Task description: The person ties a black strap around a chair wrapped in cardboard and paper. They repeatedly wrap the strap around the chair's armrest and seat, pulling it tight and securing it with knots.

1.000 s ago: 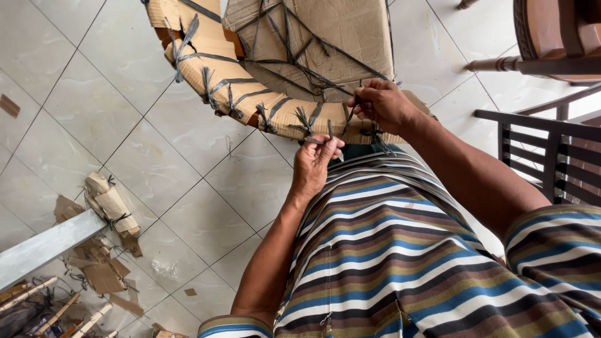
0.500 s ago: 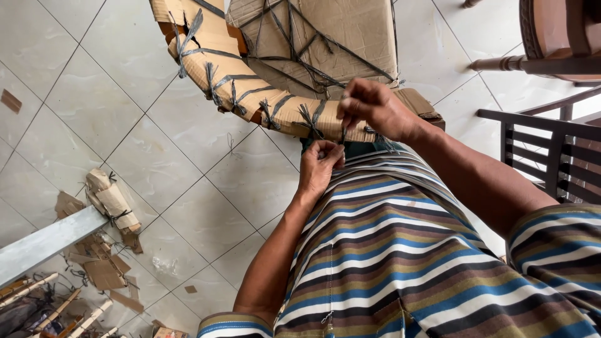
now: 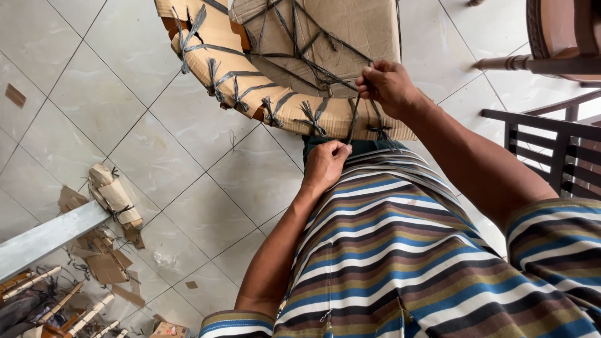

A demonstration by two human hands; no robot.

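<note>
A curved piece of furniture wrapped in brown cardboard (image 3: 250, 56) leans against my striped shirt, bound by grey plastic string (image 3: 313, 69) tied in several knots. My right hand (image 3: 388, 84) pinches a strand of the string at the cardboard's lower edge. My left hand (image 3: 325, 164) is closed on the loose lower end of that same string, just below the wrapped rim and against my shirt. The string runs taut between both hands.
Grey tiled floor (image 3: 125, 125) lies below. Cardboard scraps and a small wrapped bundle (image 3: 116, 197) lie at the left beside a pale plank (image 3: 44, 241). Wrapped sticks sit at the bottom left. Dark wooden furniture (image 3: 551, 144) stands to the right.
My right hand has moved up onto the cardboard's edge with the string. My left hand stays low on the string's end. The view has shifted slightly.
</note>
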